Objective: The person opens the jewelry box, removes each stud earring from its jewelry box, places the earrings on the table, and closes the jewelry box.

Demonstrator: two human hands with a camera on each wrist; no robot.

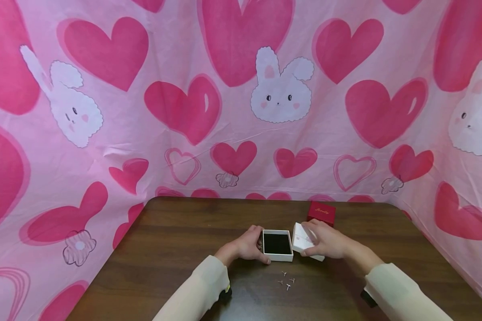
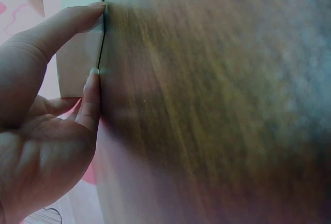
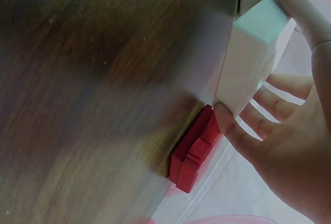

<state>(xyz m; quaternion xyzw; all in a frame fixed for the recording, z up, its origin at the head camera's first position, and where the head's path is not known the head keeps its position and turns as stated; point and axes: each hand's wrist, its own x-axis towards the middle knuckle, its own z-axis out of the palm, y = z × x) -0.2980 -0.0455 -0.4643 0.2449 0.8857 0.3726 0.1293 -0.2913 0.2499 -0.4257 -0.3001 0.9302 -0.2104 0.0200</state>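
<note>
A white square box (image 1: 282, 257) with a black insert (image 1: 276, 244) lies uncovered on the table. My left hand (image 1: 249, 244) grips it at its left side, thumb at the near corner; in the left wrist view the thumb and fingers press the white wall (image 2: 77, 66). Just right of the box, my right hand (image 1: 328, 240) holds a white lid (image 1: 300, 237), which tilts off the table. The right wrist view shows fingers and thumb spread round the lid (image 3: 247, 58). Several tiny silvery pieces (image 1: 288, 286), which look like stud earrings, lie in front of the box.
Behind the right hand stands a red jewelry box (image 1: 322, 211) with gold lettering, a bow-like band on its side in the right wrist view. The brown wooden table (image 1: 193, 223) ends at a pink cloth (image 1: 233, 129) with hearts and rabbits, hanging behind and on both sides.
</note>
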